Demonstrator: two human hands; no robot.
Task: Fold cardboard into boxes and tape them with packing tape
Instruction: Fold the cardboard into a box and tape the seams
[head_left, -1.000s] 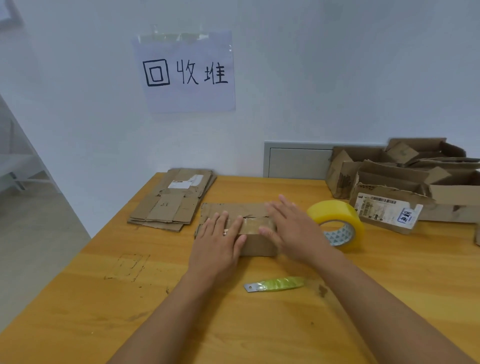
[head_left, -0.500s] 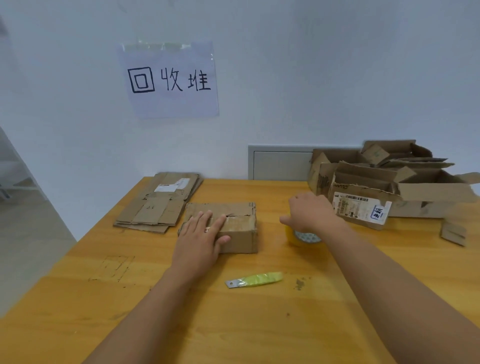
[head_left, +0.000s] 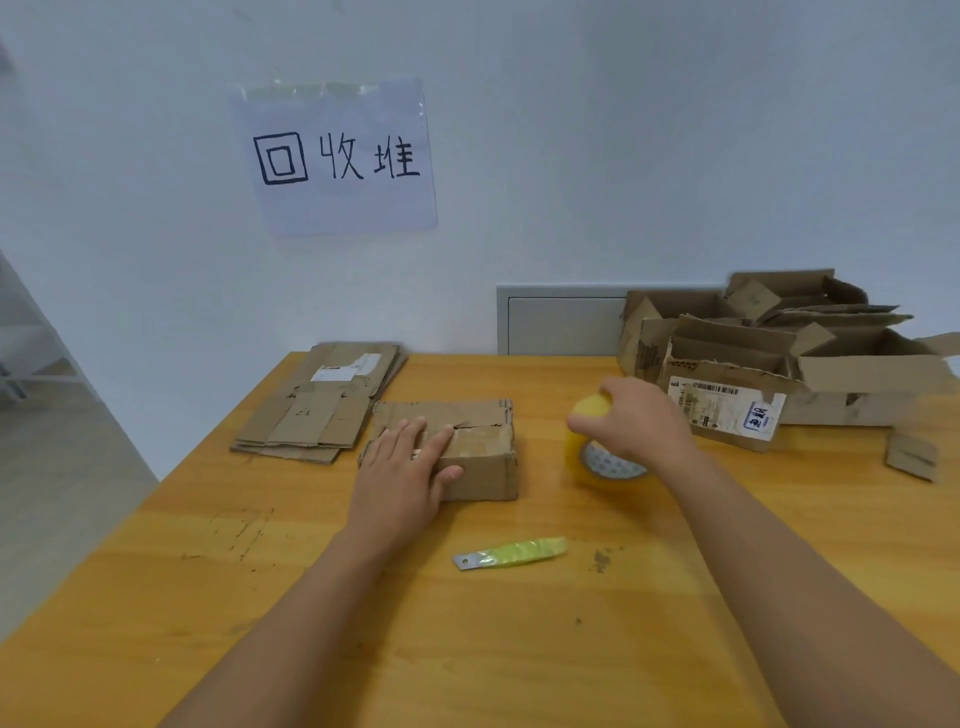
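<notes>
A: Where does the table (head_left: 519, 649) end on the left?

B: Its left edge runs diagonally from the near corner up toward the wall. The stack of flattened cardboard (head_left: 322, 410) sits close to that edge at the far left corner. The near half of the wooden top has open room; only the green-handled cutter (head_left: 511, 552) lies there, between the two forearms.

A: And the box being worked on?

B: The small cardboard box (head_left: 467, 447) is in the middle of the table, just right of the flat stack. The left hand (head_left: 402, 480) lies flat on its top, fingers straight and together, thumb along the front edge. The top flaps meet in a rough, torn seam.

A: The tape?

B: The roll of yellow packing tape (head_left: 597, 457) stands on edge to the right of the box, with a clear gap between them. The right hand (head_left: 641, 423) grips it from above, fingers curled over the rim. It is blurred, so I cannot tell whether it touches the table.

A: Anything crowding the right side?

B: A pile of open boxes (head_left: 779, 364) with ragged flaps fills the far right, one bearing a white shipping label (head_left: 727, 410). A loose cardboard scrap (head_left: 911, 457) lies near it. A paper sign (head_left: 337, 158) with handwritten characters is taped on the smooth white wall.
</notes>
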